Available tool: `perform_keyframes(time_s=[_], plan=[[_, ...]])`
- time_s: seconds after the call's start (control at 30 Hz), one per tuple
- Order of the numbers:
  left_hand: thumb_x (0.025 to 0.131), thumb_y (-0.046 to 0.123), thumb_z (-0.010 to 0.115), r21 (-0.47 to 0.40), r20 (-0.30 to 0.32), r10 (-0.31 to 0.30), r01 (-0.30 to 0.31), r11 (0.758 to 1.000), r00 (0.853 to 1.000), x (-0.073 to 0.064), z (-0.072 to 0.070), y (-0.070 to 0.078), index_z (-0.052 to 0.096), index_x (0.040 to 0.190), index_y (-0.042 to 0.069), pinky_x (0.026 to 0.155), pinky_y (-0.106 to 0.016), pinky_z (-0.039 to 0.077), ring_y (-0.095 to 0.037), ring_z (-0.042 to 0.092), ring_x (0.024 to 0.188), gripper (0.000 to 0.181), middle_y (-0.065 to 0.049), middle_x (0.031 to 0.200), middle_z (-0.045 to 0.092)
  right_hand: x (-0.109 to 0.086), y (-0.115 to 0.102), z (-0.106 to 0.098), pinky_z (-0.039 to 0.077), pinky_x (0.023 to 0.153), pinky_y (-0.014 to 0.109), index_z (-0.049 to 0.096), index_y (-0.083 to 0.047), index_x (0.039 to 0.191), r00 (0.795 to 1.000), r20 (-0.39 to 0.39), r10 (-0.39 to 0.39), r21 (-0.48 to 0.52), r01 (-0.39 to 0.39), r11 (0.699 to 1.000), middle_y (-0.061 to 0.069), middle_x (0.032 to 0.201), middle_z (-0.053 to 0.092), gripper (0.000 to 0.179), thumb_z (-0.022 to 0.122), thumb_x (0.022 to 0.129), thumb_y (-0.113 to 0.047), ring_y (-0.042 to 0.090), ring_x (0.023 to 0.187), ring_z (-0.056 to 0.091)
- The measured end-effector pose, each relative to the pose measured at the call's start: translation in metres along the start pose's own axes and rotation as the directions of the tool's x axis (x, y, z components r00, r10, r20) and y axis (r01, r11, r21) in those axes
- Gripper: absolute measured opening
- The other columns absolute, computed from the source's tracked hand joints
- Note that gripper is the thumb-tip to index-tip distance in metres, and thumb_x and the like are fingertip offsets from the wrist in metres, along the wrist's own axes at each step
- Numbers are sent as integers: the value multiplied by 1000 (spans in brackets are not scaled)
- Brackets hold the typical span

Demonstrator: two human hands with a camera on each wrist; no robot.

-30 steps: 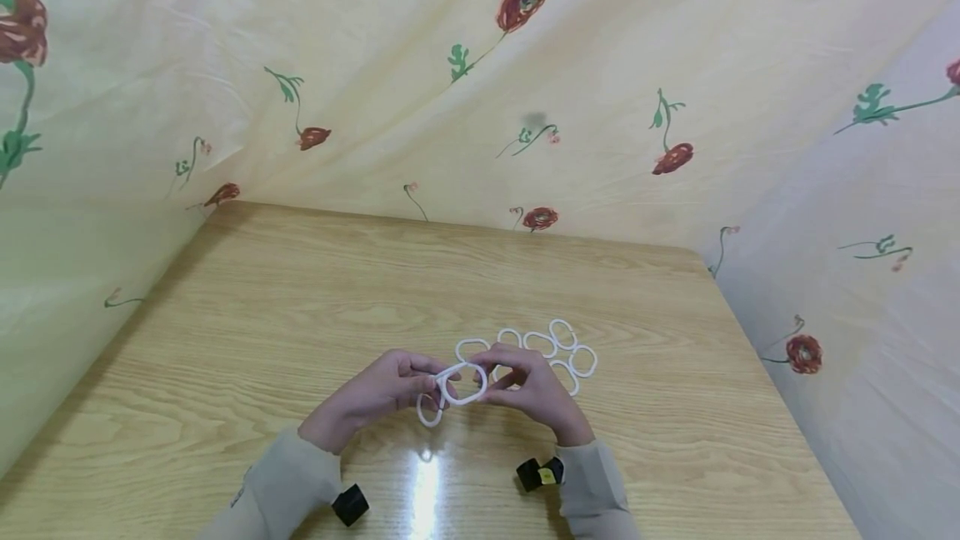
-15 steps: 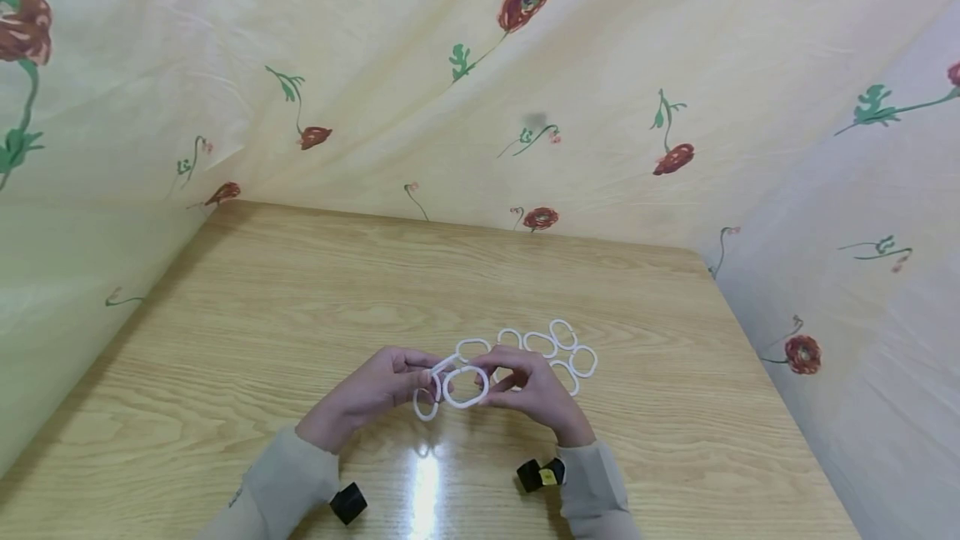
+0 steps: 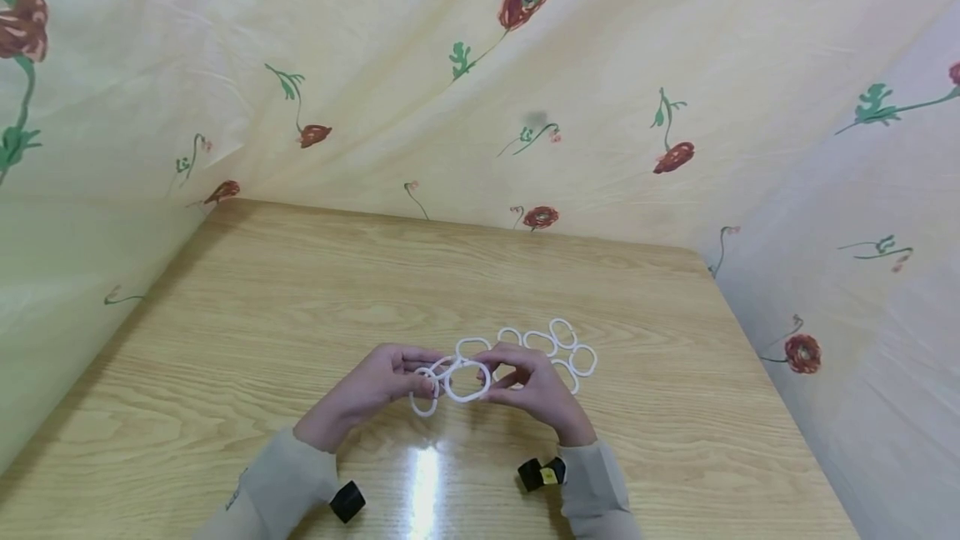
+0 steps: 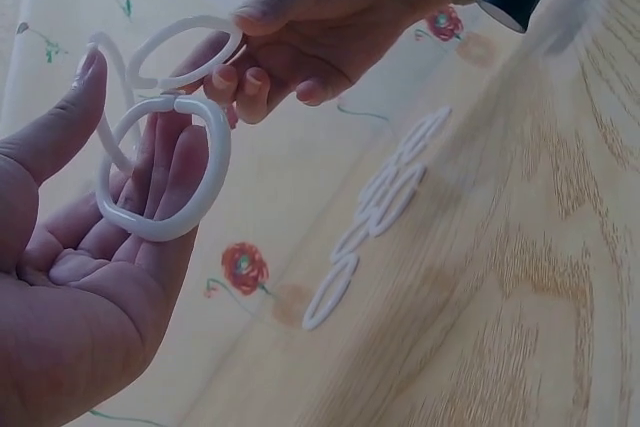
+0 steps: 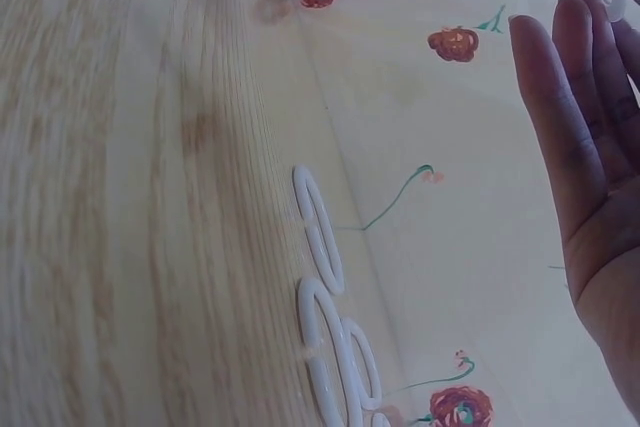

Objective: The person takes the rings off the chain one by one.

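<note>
In the head view, my left hand (image 3: 375,382) pinches a small cluster of white plastic oval rings between thumb and fingers. My right hand (image 3: 536,382) holds the edge of the right-hand ring (image 3: 463,400) with thumb and fingertips. Another ring (image 3: 423,414) hangs at the left hand's fingertips. The left wrist view shows a ring (image 4: 215,172) with a narrow split at its top, in front of the left palm. Beyond it, a second ring (image 4: 108,132) lies against the left thumb, and the right fingers grip a third. Whether they are all linked is hard to tell.
Several more white rings (image 3: 582,347) lie grouped on the wooden table (image 3: 315,290), just behind and right of the right hand, which hides some of them. Flower-patterned cloth (image 3: 420,107) surrounds the table at the back and sides. Both wrists wear black camera mounts.
The left hand has shifted slightly left and up. Its rings have turned, so the hanging one now shows in front of the thumb. The right hand stays almost still, holding its ring.
</note>
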State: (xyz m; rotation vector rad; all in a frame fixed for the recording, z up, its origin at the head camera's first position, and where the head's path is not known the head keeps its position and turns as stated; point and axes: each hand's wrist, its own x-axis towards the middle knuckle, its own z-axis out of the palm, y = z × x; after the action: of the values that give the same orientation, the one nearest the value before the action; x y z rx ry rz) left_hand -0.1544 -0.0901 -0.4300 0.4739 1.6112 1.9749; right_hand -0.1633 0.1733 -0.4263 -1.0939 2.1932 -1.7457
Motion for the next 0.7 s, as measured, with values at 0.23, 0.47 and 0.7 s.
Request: perform_keyframes(time_s=[0.23, 0.47, 0.7], plan=[[83, 17, 76, 19, -31, -17, 17, 1000, 999, 1, 0, -1, 43, 131, -20, 85, -23, 58, -15, 70, 94, 69, -14, 110, 69, -1, 0, -1, 61, 68, 29, 64, 7, 116, 999, -8, 44, -28, -45, 999, 22, 95, 62, 38, 75, 81, 1, -1, 93, 58], [84, 16, 74, 14, -50, -40, 41, 999, 998, 2, -1, -1, 41, 134, -18, 84, -21, 57, -12, 69, 92, 69, 0, 102, 68, -2, 0, -1, 62, 68, 30, 63, 7, 116, 997, -27, 78, -31, -79, 996, 22, 94, 63, 39, 75, 80, -1, -1, 92, 59], [84, 15, 74, 21, -77, -43, 45, 999, 996, 3, -2, -1, 42, 135, -15, 83, -21, 57, -15, 67, 96, 67, 1, 101, 68, -3, 2, -2, 62, 67, 30, 64, 7, 116, 994, -47, 99, -29, -100, 995, 22, 95, 63, 39, 76, 80, -2, 0, 92, 59]])
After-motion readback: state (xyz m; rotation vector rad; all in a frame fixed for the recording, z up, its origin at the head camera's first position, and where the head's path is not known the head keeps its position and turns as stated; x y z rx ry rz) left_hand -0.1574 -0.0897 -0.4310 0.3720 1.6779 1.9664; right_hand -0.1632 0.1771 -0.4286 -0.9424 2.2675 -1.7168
